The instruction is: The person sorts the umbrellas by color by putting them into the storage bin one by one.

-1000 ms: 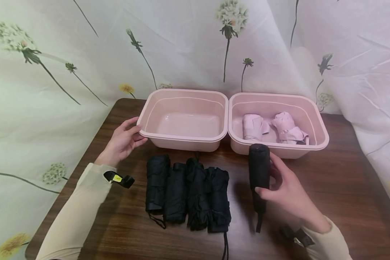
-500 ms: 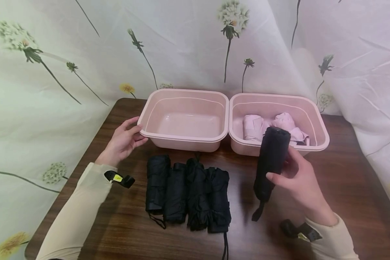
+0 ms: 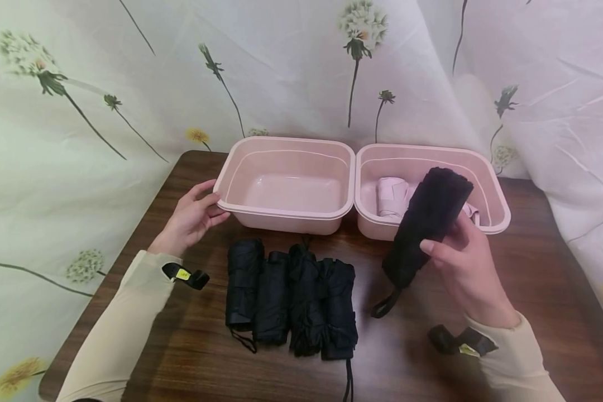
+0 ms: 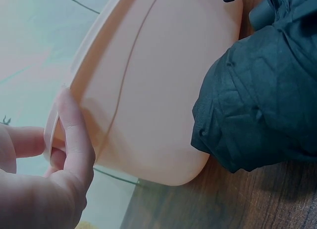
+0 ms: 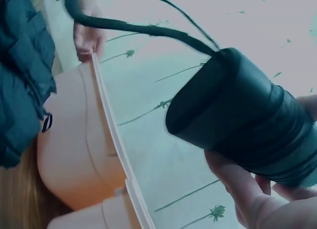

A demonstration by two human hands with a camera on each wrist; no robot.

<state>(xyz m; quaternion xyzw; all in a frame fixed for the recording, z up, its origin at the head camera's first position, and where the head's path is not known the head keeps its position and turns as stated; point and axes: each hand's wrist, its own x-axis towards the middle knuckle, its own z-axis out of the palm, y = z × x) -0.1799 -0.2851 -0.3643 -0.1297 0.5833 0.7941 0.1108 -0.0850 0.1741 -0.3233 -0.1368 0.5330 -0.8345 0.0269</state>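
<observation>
My right hand (image 3: 469, 268) grips a black folded umbrella (image 3: 427, 223) with the thumb on its near side. The umbrella is raised and tilted over the front rim of the right pink bin (image 3: 407, 156), its wrist loop hanging at the lower end. In the right wrist view its smooth handle end (image 5: 203, 100) shows. Two pale pink rolled bundles (image 3: 392, 196) lie in that bin, one mostly hidden behind the umbrella. My left hand (image 3: 188, 218) pinches the rim of the left pink bin (image 3: 286, 224) at its left corner; thumb and fingers straddle that rim in the left wrist view.
Several black folded umbrellas (image 3: 271, 298) lie side by side on the brown wooden table (image 3: 181, 346), in front of the left bin. The two bins stand edge to edge at the back. Behind them hangs a white cloth (image 3: 281, 67) with dandelion prints.
My right hand has lifted the black umbrella up and to the right, tilting its top over the right bin. The left hand and both bins have stayed in place.
</observation>
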